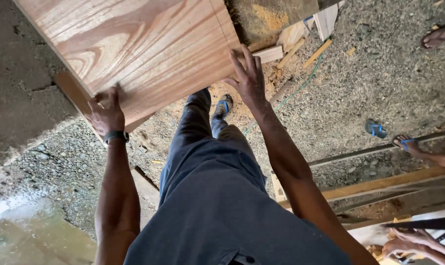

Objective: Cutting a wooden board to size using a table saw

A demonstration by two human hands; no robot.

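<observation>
A big wood panel (134, 44) fills the upper left of the frame, held up off the gravel floor (379, 83). The left hand (106, 114) clasps its lower edge, fingers curled onto the face. The right hand (249, 78) lies flat against the panel's right corner, fingers spread. Scrap offcuts (281, 49) lie just beyond. At lower right, another person's hands (408, 241) work beside long planks (379, 184).
</observation>
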